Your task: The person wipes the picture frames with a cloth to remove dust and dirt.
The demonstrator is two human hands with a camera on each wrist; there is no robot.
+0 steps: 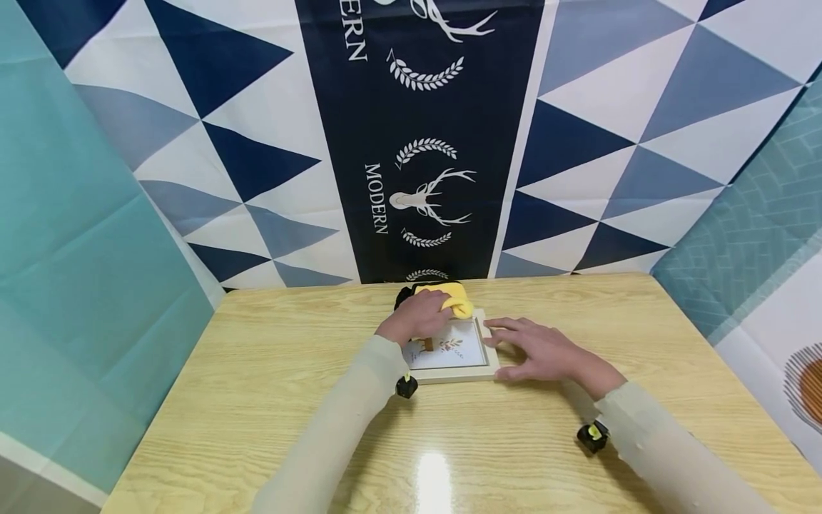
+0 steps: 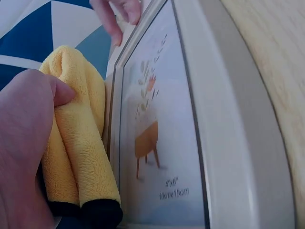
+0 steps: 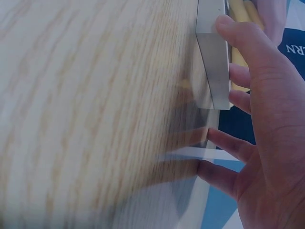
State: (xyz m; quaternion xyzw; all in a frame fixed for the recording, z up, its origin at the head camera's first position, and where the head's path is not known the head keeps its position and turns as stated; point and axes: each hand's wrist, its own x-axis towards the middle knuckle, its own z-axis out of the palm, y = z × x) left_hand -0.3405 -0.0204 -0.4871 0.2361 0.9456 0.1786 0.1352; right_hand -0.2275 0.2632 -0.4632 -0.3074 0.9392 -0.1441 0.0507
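Observation:
A yellow plush cloth (image 2: 78,129) with black edging is bunched under my left hand (image 1: 420,316), whose thumb and fingers grip it. The cloth lies over the far side of a pale picture frame (image 1: 449,374), seen close up in the left wrist view. Inside the frame is a white print (image 2: 157,143) of a brown chair and a leafy sprig. My right hand (image 1: 536,350) rests at the frame's right side, its thumb by the near corner and two spread fingers touching the rim. Its other two fingers (image 3: 221,179) are off the frame, close to the tabletop.
The frame lies flat on a light wood-grain table (image 1: 289,400), near its back edge. Behind stands a patterned cloth backdrop (image 1: 443,121) with triangles and deer heads. Teal panels (image 1: 77,235) flank the left side. Small black devices (image 1: 592,437) are strapped at both wrists.

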